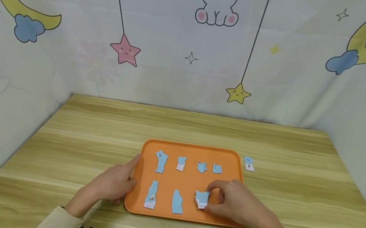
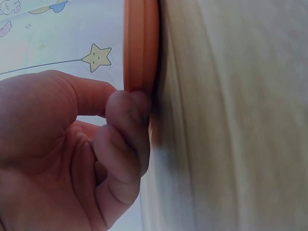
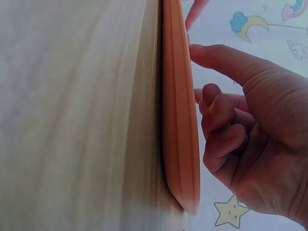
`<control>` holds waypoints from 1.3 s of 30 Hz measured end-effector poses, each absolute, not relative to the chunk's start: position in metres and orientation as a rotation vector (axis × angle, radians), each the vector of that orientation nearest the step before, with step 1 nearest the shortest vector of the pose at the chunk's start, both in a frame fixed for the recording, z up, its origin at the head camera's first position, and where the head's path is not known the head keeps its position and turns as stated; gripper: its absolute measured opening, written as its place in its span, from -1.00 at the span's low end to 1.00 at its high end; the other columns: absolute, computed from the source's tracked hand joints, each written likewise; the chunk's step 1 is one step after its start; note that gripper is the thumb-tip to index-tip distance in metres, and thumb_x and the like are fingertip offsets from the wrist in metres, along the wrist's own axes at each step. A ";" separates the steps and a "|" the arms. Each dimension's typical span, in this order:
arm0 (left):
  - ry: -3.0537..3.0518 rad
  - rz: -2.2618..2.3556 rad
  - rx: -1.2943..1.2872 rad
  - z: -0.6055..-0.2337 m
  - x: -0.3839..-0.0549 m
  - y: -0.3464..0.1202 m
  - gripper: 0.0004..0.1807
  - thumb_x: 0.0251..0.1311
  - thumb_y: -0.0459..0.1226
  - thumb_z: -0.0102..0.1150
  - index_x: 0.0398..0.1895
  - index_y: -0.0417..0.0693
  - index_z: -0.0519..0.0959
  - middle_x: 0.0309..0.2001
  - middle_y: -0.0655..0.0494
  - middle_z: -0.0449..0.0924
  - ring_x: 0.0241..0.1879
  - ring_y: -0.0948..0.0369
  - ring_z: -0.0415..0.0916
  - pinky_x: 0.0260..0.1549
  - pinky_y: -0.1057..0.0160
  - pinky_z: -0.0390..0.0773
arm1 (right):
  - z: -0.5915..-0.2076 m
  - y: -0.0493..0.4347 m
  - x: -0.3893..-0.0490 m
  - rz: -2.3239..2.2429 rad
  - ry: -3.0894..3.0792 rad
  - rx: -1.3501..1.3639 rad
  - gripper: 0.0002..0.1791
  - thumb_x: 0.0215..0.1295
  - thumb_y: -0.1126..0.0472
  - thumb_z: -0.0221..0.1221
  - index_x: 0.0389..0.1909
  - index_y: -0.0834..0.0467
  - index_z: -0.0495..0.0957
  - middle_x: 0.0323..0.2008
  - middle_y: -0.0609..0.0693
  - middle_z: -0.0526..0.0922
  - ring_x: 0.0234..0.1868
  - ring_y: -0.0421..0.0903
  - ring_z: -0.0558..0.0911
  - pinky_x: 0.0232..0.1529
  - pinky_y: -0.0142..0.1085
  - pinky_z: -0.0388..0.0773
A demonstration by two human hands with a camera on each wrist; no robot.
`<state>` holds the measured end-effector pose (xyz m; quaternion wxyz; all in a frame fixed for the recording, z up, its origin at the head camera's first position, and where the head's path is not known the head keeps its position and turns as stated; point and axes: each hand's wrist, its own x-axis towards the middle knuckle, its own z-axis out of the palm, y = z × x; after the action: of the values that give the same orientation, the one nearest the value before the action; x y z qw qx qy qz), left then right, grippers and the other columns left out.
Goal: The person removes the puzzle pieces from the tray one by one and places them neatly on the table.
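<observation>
An orange tray (image 1: 184, 216) lies on the wooden table, bearing several irregular light-blue and white paper pieces in two rows. My right hand (image 1: 235, 201) is over the tray's right part, thumb and forefinger pinching the right side of a blue-and-white paper piece (image 1: 201, 199). In the right wrist view, the other fingers of that hand (image 3: 255, 120) are curled above the tray's side (image 3: 180, 110). At the left rim, my left hand (image 1: 115, 181) holds the tray. Its thumb and curled fingers (image 2: 127, 115) meet the rim in the left wrist view.
In the lower row lie a tall piece (image 1: 152, 194) and a plain blue piece (image 1: 177, 202). The upper row has a long piece (image 1: 161, 161) and smaller pieces (image 1: 180, 163). One piece (image 1: 249, 164) lies on the table (image 1: 113, 118) beyond the tray's right corner. A patterned curtain (image 1: 162, 66) stands behind.
</observation>
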<state>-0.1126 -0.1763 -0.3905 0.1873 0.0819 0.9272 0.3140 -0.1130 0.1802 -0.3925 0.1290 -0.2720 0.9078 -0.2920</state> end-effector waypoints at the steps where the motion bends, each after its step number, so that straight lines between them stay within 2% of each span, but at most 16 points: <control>1: 2.609 0.884 0.230 -0.391 -0.113 -0.176 -0.13 0.42 -0.41 -0.02 0.74 -0.17 -0.11 -0.74 0.06 0.47 -0.86 0.24 0.39 -0.77 0.27 0.40 | -0.393 0.181 -0.113 -0.844 2.642 -0.784 -0.66 0.19 0.01 0.52 -0.09 0.03 0.72 -0.69 -0.30 0.42 -0.64 -0.38 0.39 -0.54 -0.45 0.37; 16: 2.609 0.897 0.239 -0.391 -0.110 -0.177 -0.13 0.40 -0.42 -0.02 0.73 -0.23 -0.10 -0.75 0.07 0.46 -0.87 0.26 0.38 -0.79 0.30 0.38 | -0.387 0.200 -0.119 -0.826 2.680 -0.645 -0.62 0.16 0.01 0.53 -0.05 0.04 0.71 -0.63 -0.23 0.46 -0.58 -0.31 0.41 -0.52 -0.42 0.38; 24: 2.605 0.901 0.215 -0.394 -0.111 -0.177 -0.12 0.40 -0.40 -0.02 0.73 -0.20 -0.10 -0.75 0.06 0.46 -0.86 0.25 0.39 -0.80 0.33 0.34 | -0.387 0.215 -0.125 -0.856 2.677 -0.625 -0.59 0.19 0.01 0.53 -0.02 0.08 0.70 -0.62 -0.21 0.47 -0.57 -0.30 0.43 -0.52 -0.41 0.40; 39: 2.610 0.911 0.251 -0.392 -0.112 -0.178 -0.13 0.39 -0.42 -0.02 0.72 -0.25 -0.09 -0.75 0.06 0.46 -0.86 0.24 0.39 -0.79 0.27 0.39 | -0.385 0.234 -0.129 -0.864 2.732 -0.615 -0.59 0.20 0.00 0.52 -0.03 0.11 0.70 -0.64 -0.22 0.44 -0.61 -0.30 0.40 -0.55 -0.40 0.37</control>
<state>-0.1121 -0.1776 -0.3920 0.1819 0.0890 0.9245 0.3229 -0.1292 0.2336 -0.3852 0.1051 -0.2087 0.9271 -0.2931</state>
